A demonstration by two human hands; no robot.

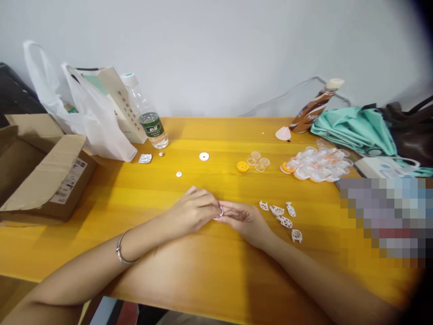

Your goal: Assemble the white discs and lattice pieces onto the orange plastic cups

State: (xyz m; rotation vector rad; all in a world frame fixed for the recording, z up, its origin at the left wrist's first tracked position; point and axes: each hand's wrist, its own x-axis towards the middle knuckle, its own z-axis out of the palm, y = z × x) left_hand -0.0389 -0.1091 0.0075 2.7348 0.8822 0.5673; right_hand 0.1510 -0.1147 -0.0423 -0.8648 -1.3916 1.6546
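Note:
My left hand and my right hand meet over the middle of the table. Both are closed on one small white plastic piece; its edge looks curved, and fingers cover most of it. To the right of my right hand lie several white spoked plastic parts. Beyond the hands are a white disc with a centre hole, a smaller white disc, an orange round cap and several clear plastic rings.
An open cardboard box, a white plastic bag and a water bottle stand at left. To the right are a pile of clear and orange plastic pieces, a brown drink bottle and a folded green umbrella. The wooden table meets a wall.

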